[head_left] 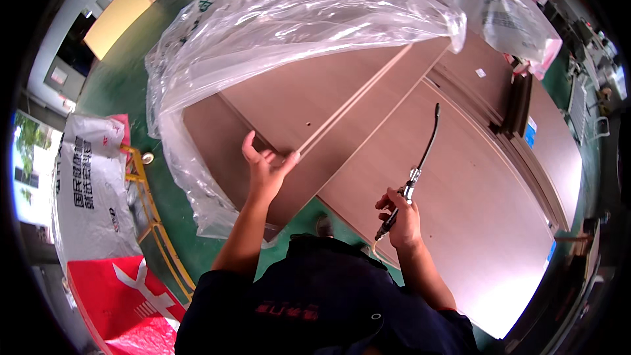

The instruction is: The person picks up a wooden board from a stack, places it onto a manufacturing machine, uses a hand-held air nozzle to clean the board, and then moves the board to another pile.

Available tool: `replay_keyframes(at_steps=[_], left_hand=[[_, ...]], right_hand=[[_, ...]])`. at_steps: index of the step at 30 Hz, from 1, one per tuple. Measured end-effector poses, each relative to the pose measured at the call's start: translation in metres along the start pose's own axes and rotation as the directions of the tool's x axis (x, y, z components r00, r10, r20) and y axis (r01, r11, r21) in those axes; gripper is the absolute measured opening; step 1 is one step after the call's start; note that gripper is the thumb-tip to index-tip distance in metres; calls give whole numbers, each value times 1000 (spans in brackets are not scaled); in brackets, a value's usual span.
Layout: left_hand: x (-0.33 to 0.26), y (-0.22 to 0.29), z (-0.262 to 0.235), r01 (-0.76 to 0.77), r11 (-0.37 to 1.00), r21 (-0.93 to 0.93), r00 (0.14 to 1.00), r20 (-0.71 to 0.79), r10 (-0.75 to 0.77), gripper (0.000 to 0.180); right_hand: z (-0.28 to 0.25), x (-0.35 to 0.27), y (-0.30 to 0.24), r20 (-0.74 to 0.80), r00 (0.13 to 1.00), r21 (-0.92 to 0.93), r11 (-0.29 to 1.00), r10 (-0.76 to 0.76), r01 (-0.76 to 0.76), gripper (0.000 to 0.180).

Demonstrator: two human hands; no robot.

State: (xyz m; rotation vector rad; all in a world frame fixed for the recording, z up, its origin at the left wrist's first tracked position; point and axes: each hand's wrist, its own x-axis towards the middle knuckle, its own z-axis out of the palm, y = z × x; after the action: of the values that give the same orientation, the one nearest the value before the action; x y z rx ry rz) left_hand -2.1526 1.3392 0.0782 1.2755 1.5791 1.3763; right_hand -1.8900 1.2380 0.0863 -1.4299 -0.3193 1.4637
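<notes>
In my right hand [404, 220] is an air blow gun [409, 190] with a silver body, black handle and long thin bent black nozzle. My fingers wrap round the handle, and the nozzle points away over a large brown panel [473, 223]. A thin pale hose hangs from the handle's lower end. My left hand [268, 169] is over the brown panels [328, 98] to the left, fingers spread. Its thumb tip meets the near end of a long narrow panel edge [355, 102]. Clear plastic wrap [296, 20] lies crumpled over their far and left sides.
Stacked brown panels [526, 164] stand at the right. Another plastic-wrapped stack [503, 13] is at the far right. On the left are a yellow metal frame [154, 220], white wrapped goods [98, 184] and a red printed sheet [125, 296]. The floor [154, 158] is green.
</notes>
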Motion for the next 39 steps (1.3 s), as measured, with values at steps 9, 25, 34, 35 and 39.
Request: replay_keyframes(at_steps=[9, 25, 34, 35, 39], left_hand=[[50, -11, -5, 600, 795, -90, 796, 167, -582, 74], [46, -22, 0, 533, 839, -110, 846, 38, -532, 63], [6, -5, 12, 585, 806, -93, 811, 69, -581, 59], [0, -7, 11, 595, 800, -71, 803, 61, -592, 58], [-33, 14, 19, 582, 810, -71, 813, 78, -577, 54]], right_hand=[[9, 34, 18, 96, 992, -37, 996, 83, -80, 26], [74, 92, 33, 166, 983, -149, 987, 83, -58, 32], [54, 85, 25, 178, 982, -40, 997, 66, -60, 37], [51, 84, 23, 184, 981, -27, 998, 62, -58, 36], [40, 73, 13, 192, 980, 49, 997, 42, -53, 37]])
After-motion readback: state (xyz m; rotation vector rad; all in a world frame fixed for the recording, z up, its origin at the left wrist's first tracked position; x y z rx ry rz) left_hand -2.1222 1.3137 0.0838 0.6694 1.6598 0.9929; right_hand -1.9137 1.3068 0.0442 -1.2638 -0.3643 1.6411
